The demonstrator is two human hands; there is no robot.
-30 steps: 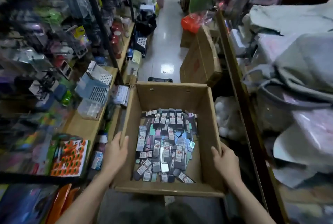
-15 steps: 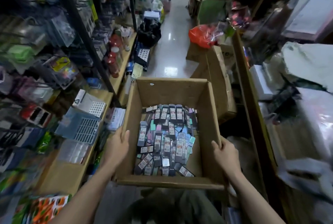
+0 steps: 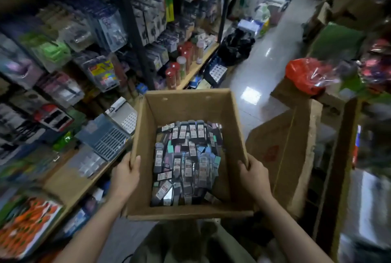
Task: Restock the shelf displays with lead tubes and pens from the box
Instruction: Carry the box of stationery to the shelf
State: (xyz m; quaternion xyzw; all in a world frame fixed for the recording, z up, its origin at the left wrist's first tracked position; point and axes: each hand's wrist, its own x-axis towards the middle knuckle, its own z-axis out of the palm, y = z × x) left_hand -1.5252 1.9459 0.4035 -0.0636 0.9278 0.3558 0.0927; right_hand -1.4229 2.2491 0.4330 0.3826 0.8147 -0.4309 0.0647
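**Both hands carry the open box down the aisle**

The left hand (image 3: 124,175) is clamped on the left wall of the box (image 3: 186,104), thumb hooked over the rim and fingers out of sight on the outside. The right hand (image 3: 255,176) is clamped on the right wall the same way, thumb over the rim. Both forearms run in from the near edge, and the box sits between them, held clear of the floor (image 3: 249,76).

Inside, on the bottom of the box, lies a loose heap of lead tubes (image 3: 186,163): small flat cases in black, grey, teal, blue and pink, most with white labels. They pile toward the far and middle part; the near right corner shows bare cardboard. Pens, if any are among them, cannot be made out.

To the left a wooden shelf (image 3: 69,186) carries clear and blue plastic trays and, nearer, orange-printed packs (image 3: 27,226). Above it hang blister packs, blurred. Red-capped jars (image 3: 179,66) stand farther along the shelf. To the right of the box is another carton (image 3: 283,152), and beyond it a red bag (image 3: 304,74). The tiled floor runs away ahead.
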